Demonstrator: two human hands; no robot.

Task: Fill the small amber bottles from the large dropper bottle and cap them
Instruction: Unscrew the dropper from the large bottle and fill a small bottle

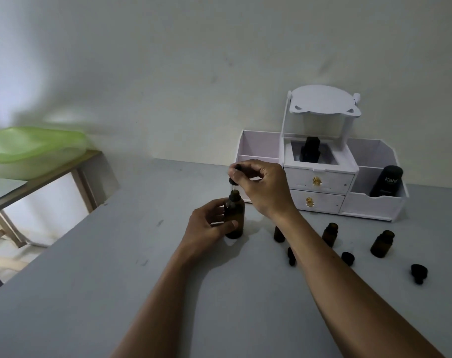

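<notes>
The large amber dropper bottle (pixel 235 218) stands upright on the grey table (pixel 90 280), and my left hand (pixel 209 223) grips its body. Just above its neck, my right hand (pixel 263 187) pinches the black dropper cap (pixel 234 174) by its rubber bulb, the glass pipette reaching down into the neck. Three small amber bottles (pixel 279 234) (pixel 330 233) (pixel 382 243) stand uncapped to the right, the nearest one partly hidden by my right forearm. Three small black caps (pixel 292 255) (pixel 348 258) (pixel 419 273) lie on the table in front of them.
A white desk organiser (pixel 320 182) with two drawers and a small mirror stands against the wall. A black bottle (pixel 386 180) sits in its right compartment, another dark bottle (pixel 310 148) on top. At the left, a green plastic box (pixel 31 148) rests on a wooden side table.
</notes>
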